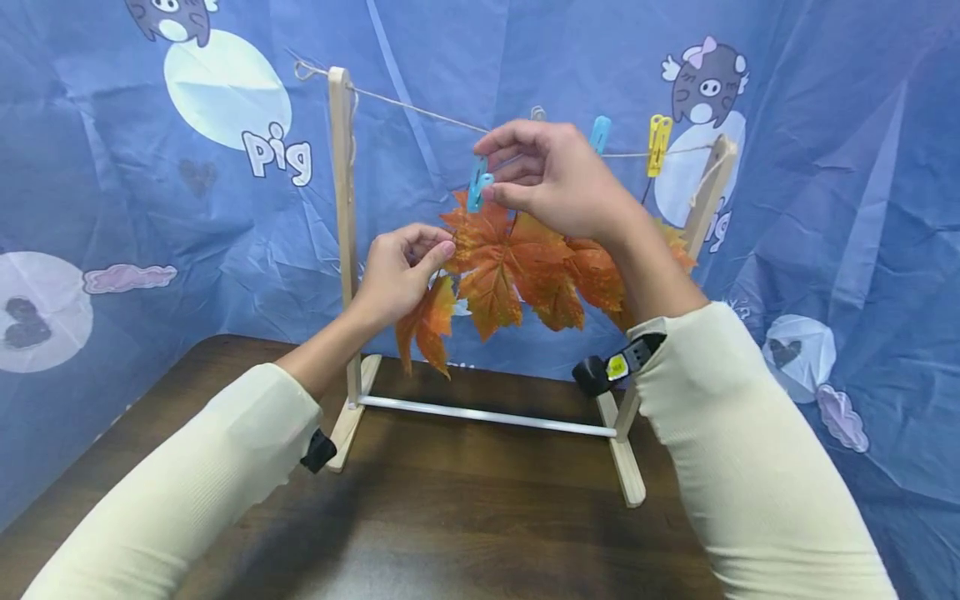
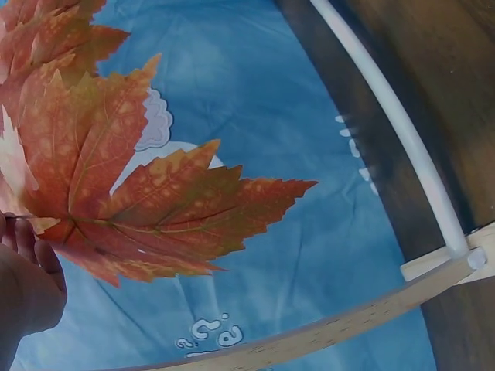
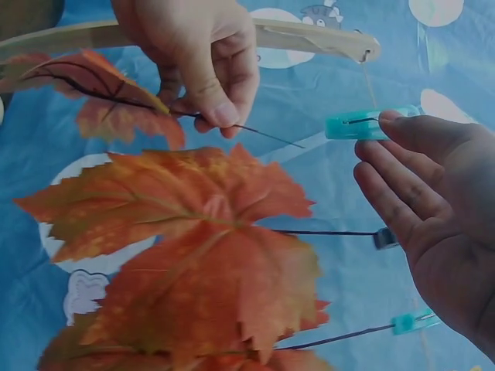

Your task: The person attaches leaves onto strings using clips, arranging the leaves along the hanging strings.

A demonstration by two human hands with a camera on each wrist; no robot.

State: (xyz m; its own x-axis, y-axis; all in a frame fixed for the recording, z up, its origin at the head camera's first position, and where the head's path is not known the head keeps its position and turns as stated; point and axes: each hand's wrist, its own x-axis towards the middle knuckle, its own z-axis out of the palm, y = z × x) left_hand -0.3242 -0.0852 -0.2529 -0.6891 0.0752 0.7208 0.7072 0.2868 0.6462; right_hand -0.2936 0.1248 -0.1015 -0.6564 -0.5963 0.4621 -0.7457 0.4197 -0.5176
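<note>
My left hand (image 1: 405, 271) pinches the thin dark stem (image 3: 267, 138) of an orange maple leaf (image 1: 429, 325), which hangs below the fingers. In the left wrist view this leaf (image 2: 170, 209) spreads out beside the left hand (image 2: 31, 290). Higher up, my right hand (image 1: 555, 179) pinches a light-blue clothespin (image 1: 477, 185) between thumb and fingers, by the string. The right wrist view shows the clothespin (image 3: 363, 124) a short way from the stem's bare tip, apart from it. Other orange maple leaves (image 1: 498, 262) hang behind the right hand.
A string (image 1: 416, 108) runs between two wooden posts (image 1: 345, 225). On it are another blue clothespin (image 1: 600, 133), a yellow clothespin (image 1: 657, 146) and a grey clothespin (image 1: 537, 112). A white rod (image 1: 487, 414) joins the feet above the brown table (image 1: 450, 517). Patterned blue cloth (image 1: 450, 50) hangs behind.
</note>
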